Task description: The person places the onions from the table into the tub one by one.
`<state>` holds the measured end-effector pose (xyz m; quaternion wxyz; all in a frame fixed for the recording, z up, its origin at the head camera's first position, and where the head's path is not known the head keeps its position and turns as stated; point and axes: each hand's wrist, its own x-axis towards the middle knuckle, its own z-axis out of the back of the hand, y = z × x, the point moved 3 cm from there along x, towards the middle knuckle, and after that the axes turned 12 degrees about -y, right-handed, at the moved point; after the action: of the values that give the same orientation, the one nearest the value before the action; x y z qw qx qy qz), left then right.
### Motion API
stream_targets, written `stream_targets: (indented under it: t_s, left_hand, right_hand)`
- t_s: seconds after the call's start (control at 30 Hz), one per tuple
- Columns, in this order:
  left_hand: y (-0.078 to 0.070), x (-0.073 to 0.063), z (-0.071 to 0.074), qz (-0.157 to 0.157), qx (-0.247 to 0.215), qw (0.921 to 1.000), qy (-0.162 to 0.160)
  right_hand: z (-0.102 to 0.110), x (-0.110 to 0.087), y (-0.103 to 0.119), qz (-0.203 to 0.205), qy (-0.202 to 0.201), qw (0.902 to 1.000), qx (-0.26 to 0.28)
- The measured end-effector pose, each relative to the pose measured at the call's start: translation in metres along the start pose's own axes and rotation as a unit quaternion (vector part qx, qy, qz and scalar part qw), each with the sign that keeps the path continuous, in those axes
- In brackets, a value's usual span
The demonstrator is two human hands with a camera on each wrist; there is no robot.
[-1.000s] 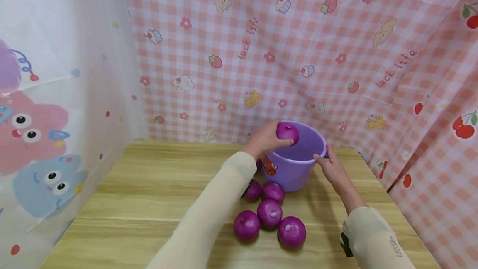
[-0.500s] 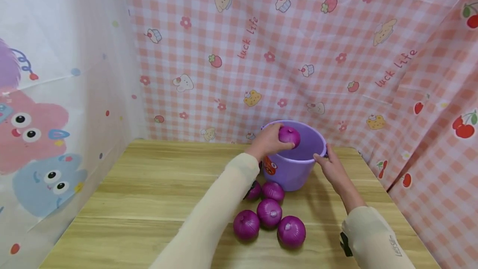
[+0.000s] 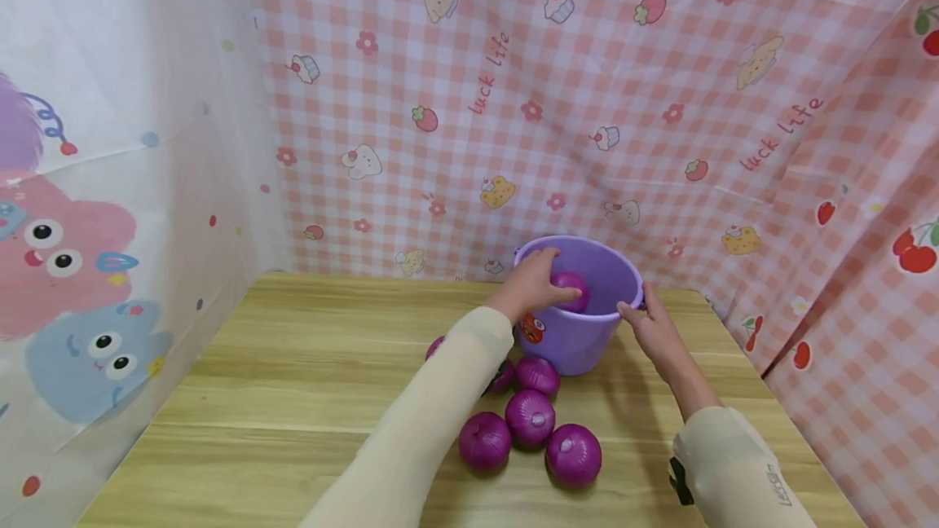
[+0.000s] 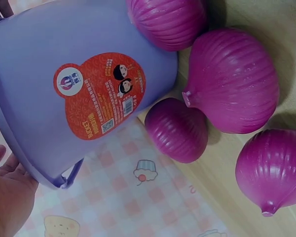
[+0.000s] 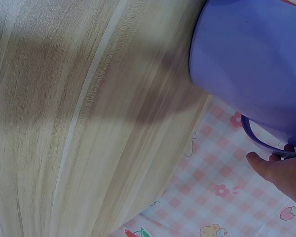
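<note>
A purple bucket stands upright at the back of the table. My left hand reaches over its left rim, fingers spread. A red onion sits lower than those fingers, inside the bucket's mouth, with the thumb overlapping it. In the left wrist view the left hand shows at the rim; the onion is hidden behind the bucket wall. My right hand grips the bucket's right rim, thumb on top, near the handle. Several more red onions lie in front of the bucket.
Part of another onion shows behind the left sleeve. The wooden table ends at a pink checked cloth behind the bucket. Another printed cloth hangs on the left.
The onion at my left hand has gone down into the bucket, sinking away from the fingers. The left hand has lowered slightly to the right. The right hand keeps its hold on the rim.
</note>
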<state>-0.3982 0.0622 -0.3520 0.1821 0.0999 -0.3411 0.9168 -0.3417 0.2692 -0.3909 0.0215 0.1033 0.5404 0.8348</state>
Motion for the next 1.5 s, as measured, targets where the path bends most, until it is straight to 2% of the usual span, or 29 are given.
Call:
stream_targets:
  t_s: [0.13, 0.37, 0.57, 0.8, 0.9, 1.07, 1.23, 1.5]
  left_hand:
    - [0.001, -0.004, 0.003, 0.005, -0.012, 0.9999, 0.0]
    - [0.007, -0.006, 0.008, -0.013, -0.05, 0.9985, -0.017]
    - [0.012, -0.007, 0.018, -0.005, -0.125, 0.9915, -0.036]
    - [0.025, -0.012, 0.037, 0.003, -0.16, 0.9849, -0.067]
    - [0.034, -0.017, 0.044, 0.01, -0.159, 0.9847, -0.071]
    - [0.053, -0.025, 0.055, 0.027, -0.131, 0.9874, -0.084]
    - [0.073, -0.035, 0.063, 0.046, -0.128, 0.986, -0.097]
    - [0.113, -0.06, 0.071, 0.07, -0.113, 0.9859, -0.101]
  right_hand:
    - [-0.001, 0.0, 0.0, -0.001, 0.001, 1.0, -0.001]
    - [-0.001, -0.001, 0.0, -0.003, 0.003, 1.0, -0.007]
    - [-0.001, -0.001, 0.0, 0.001, 0.007, 1.0, -0.003]
    - [-0.001, 0.0, 0.0, 0.004, 0.001, 1.0, -0.003]
    - [-0.001, 0.001, -0.002, 0.004, 0.002, 1.0, -0.001]
    - [-0.001, 0.003, -0.003, -0.001, 0.005, 1.0, -0.003]
    - [0.001, 0.003, -0.002, -0.01, 0.007, 0.9999, -0.007]
    - [-0.001, 0.0, -0.001, 0.015, 0.008, 0.9999, 0.004]
